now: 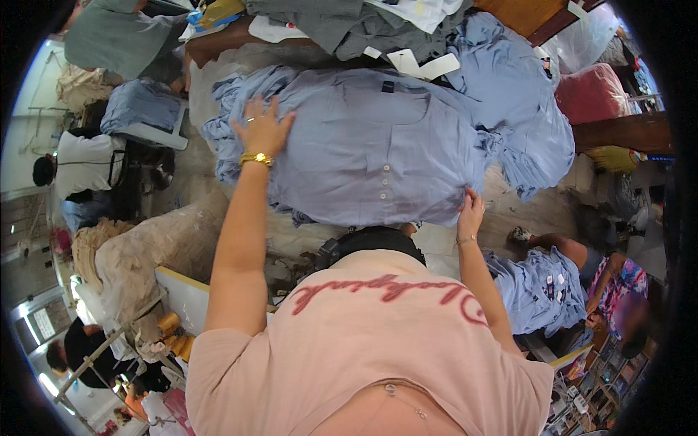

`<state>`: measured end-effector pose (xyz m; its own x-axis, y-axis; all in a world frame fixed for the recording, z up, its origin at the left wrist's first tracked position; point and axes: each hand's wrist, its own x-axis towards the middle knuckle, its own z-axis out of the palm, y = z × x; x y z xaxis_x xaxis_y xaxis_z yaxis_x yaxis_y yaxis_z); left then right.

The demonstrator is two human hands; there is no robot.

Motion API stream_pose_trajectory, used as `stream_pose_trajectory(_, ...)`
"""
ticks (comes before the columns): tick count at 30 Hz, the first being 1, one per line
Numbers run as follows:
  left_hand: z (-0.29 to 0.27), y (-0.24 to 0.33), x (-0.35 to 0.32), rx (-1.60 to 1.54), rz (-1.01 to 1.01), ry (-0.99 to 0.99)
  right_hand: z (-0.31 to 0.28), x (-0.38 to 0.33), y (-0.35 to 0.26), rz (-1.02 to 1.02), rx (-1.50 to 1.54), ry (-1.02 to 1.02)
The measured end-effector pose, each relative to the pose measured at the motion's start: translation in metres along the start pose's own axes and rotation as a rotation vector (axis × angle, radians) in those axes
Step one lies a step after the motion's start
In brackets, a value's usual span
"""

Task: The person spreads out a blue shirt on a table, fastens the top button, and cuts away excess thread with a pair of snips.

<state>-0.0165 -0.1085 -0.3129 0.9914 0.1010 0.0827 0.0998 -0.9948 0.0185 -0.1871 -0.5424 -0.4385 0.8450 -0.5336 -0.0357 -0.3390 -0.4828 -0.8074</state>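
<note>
A light blue button-front shirt [378, 145] lies spread flat on top of a pile of similar blue shirts on a padded work table [218, 73]. My left hand [263, 129], with a gold watch at the wrist and a ring, presses flat on the shirt's left side, fingers spread. Down at the lower right hem my right hand [470, 211] pinches the shirt's edge. More blue shirts [523, 109] are heaped to the right of the spread one.
Grey garments [363, 29] and white card tags [422, 65] lie at the table's far end. A seated person [618, 291] at the right handles another blue pile [538, 291]. Another person [83, 167] in white sits at the left. A pink bundle [592, 94] rests at the upper right.
</note>
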Motion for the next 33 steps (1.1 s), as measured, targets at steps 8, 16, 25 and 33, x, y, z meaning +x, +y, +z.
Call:
stream_pose_trajectory(8,0.064,-0.042,-0.105,-1.035,-0.513,0.415,-0.016,-0.032,0.028,0.883,0.793,-0.081)
stream_pose_trajectory(16,0.077,-0.044,-0.152,-1.474,-0.849,-0.123,-0.022,-0.045,0.031,0.751,0.8,0.044)
stream_pose_trajectory(25,0.071,-0.077,-0.163,-1.76,-0.767,0.005,-0.06,-0.044,0.025,0.755,0.976,0.054)
stream_pose_trajectory(33,0.042,-0.098,-0.166,-1.562,-0.519,-0.596,-0.079,-0.053,0.026,0.633,0.75,-0.242)
